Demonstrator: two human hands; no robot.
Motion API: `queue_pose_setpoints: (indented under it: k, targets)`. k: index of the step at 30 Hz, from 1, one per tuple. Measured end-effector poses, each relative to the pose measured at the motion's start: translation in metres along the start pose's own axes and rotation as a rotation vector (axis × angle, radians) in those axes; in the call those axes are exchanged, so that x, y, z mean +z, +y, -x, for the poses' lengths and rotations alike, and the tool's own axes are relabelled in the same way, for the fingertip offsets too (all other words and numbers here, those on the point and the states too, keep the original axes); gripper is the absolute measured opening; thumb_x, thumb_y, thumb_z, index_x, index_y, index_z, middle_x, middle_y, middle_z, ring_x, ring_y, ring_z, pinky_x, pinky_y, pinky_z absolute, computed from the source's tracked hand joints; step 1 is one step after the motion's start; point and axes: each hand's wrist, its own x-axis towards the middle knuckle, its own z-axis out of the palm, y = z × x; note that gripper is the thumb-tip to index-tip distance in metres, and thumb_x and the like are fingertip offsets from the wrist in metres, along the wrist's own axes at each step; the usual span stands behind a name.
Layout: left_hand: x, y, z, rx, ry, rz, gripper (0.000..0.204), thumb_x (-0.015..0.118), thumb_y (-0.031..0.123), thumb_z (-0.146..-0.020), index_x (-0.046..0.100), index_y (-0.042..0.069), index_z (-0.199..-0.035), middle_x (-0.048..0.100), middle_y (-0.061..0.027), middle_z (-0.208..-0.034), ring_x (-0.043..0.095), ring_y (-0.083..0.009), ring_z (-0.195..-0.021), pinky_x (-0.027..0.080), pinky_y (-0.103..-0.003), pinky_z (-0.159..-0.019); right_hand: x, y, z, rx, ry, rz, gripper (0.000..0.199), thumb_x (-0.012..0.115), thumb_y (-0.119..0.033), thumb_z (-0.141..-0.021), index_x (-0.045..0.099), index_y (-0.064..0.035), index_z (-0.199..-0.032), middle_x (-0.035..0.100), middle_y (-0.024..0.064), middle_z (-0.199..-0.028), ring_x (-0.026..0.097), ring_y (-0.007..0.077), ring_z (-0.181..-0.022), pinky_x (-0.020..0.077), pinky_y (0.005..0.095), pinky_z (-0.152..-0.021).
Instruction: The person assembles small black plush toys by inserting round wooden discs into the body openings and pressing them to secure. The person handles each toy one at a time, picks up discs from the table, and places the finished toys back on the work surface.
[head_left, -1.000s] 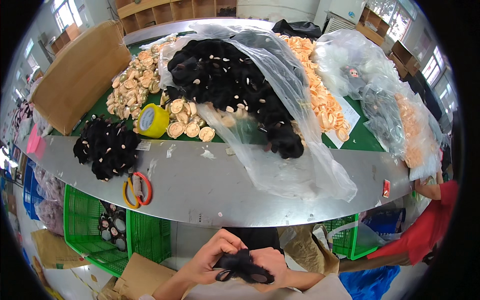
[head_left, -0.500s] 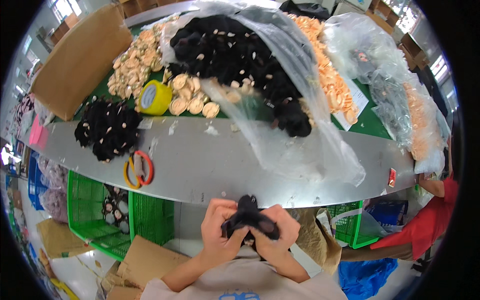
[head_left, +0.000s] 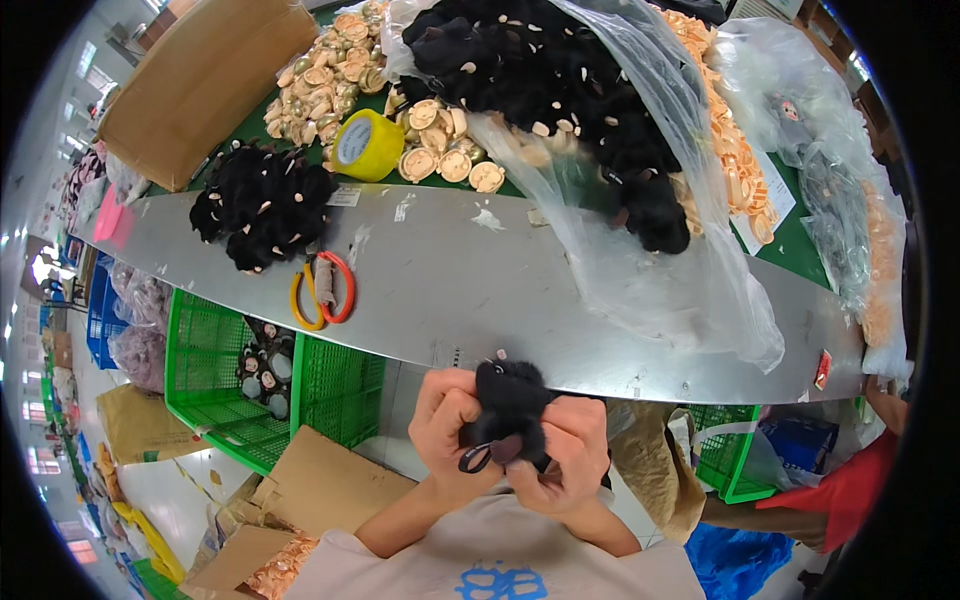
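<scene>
Small black fluffy plush piece [head_left: 510, 400], dark loop hanging beneath, clamped between fingers of left hand [head_left: 445, 425] and right hand [head_left: 565, 455], below metal table edge [head_left: 600, 375]

Plush piece [head_left: 508, 405]: black, fuzzy, with a small dark loop at its lower end.
Plush heap [head_left: 262, 200]: black, flecked with pale tan bits.
Bagged plush [head_left: 560, 90]: black with cream specks, under clear plastic.
Tape roll [head_left: 366, 144]: yellow, pale blue-grey face.
Scissors [head_left: 322, 288]: one yellow handle, one red.
Round parts [head_left: 440, 155]: cream and tan.
Crate [head_left: 215, 385]: bright green mesh.
Bench [head_left: 480, 290]: plain grey metal.
Shirt [head_left: 500, 560]: light grey, blue print.
</scene>
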Motion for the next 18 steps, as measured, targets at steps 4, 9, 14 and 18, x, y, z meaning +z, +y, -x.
queue_pose_setpoints:
  k: [4,9,14,18]
  targets:
    - [0.0,-0.006,-0.01,0.008,-0.001,0.168,0.042,0.085,0.026,-0.077,0.05,0.004,-0.079,0.051,-0.0173,-0.121,0.055,-0.0231,-0.092,0.047,-0.031,-0.075,0.002,-0.003,0.0,0.026,-0.033,0.022,0.029,0.078,-0.012,-0.066,0.062,-0.004,-0.089,0.062,0.0111,-0.097,0.057,0.0308,-0.082,0.051,0.0401,-0.069]
    - [0.002,0.007,-0.009,-0.136,-0.147,0.525,0.058,0.085,0.044,-0.078,0.057,0.0,-0.103,0.058,-0.0188,-0.114,0.061,-0.0248,-0.095,0.05,-0.035,-0.084,-0.005,0.008,0.0,-0.067,-0.026,-0.074,0.024,0.077,-0.014,-0.067,0.061,-0.0065,-0.082,0.061,0.007,-0.082,0.056,0.0276,-0.075,0.052,0.0434,-0.074]
    - [-0.015,-0.001,-0.015,0.435,-0.249,0.078,0.038,0.081,0.003,-0.07,0.066,-0.002,-0.105,0.06,-0.0131,-0.101,0.061,-0.0294,-0.087,0.06,-0.037,-0.075,-0.012,0.014,-0.001,-0.093,-0.07,0.002,0.025,0.077,-0.019,-0.072,0.066,-0.0019,-0.087,0.062,0.0066,-0.083,0.054,0.0238,-0.069,0.0492,0.0385,-0.067]
    - [-0.025,0.006,-0.009,0.675,-0.261,-0.066,0.024,0.076,-0.002,-0.08,0.064,-0.002,-0.101,0.054,-0.0126,-0.096,0.056,-0.0277,-0.093,0.066,-0.043,-0.073,-0.012,0.002,-0.001,-0.157,-0.047,0.118,0.032,0.073,-0.014,-0.071,0.072,0.0027,-0.099,0.062,0.0055,-0.083,0.054,0.0198,-0.069,0.0456,0.0355,-0.067]
